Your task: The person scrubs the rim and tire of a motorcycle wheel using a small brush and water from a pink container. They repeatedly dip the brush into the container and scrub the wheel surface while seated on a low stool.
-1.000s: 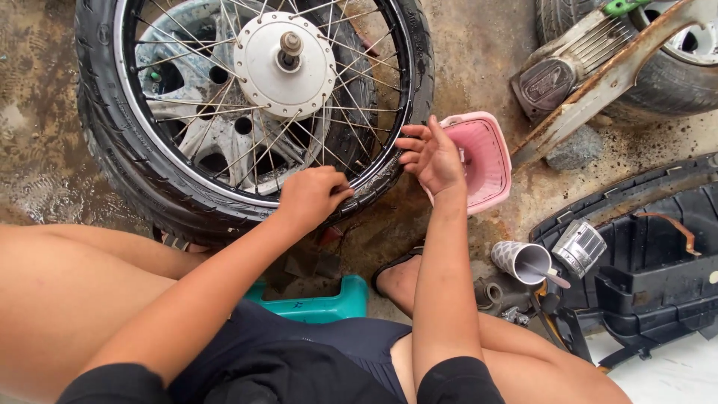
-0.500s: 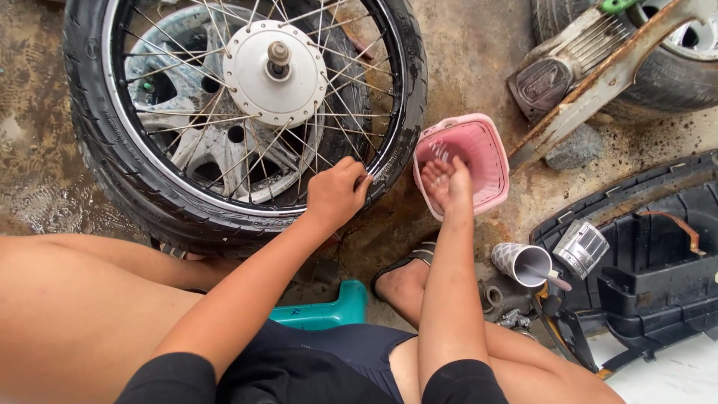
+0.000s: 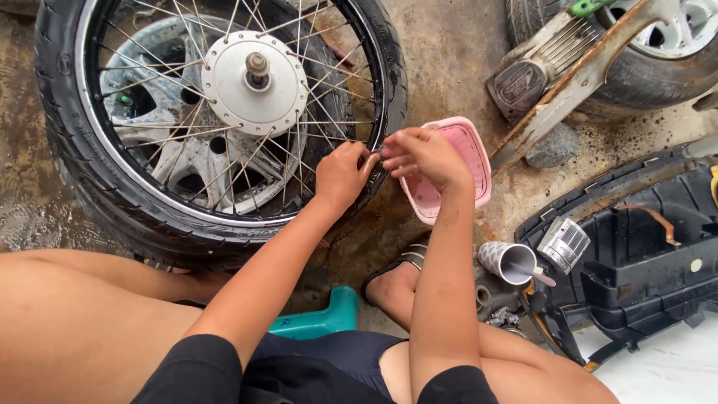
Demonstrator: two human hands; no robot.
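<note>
Pinching at the wheel (image 3: 149, 172) rim, your left hand (image 3: 342, 173) and right hand (image 3: 425, 155) meet fingertip to fingertip beside the pink tub (image 3: 479, 161); what they pinch is too small to tell

A motorbike repair yard (oil-stained concrete): spoked wheel (image 3: 217, 127), black fairing (image 3: 636, 254), spare tyre (image 3: 636, 52).

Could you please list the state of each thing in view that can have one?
Spoked wheel: lying flat on the ground, tyre fitted.
Left hand: gripping the rim.
Right hand: fingers pinched at the rim, contents unclear.
Pink tub: upright, open.
Grey cup: tipped on its side.
Teal stool: sat on.
</note>
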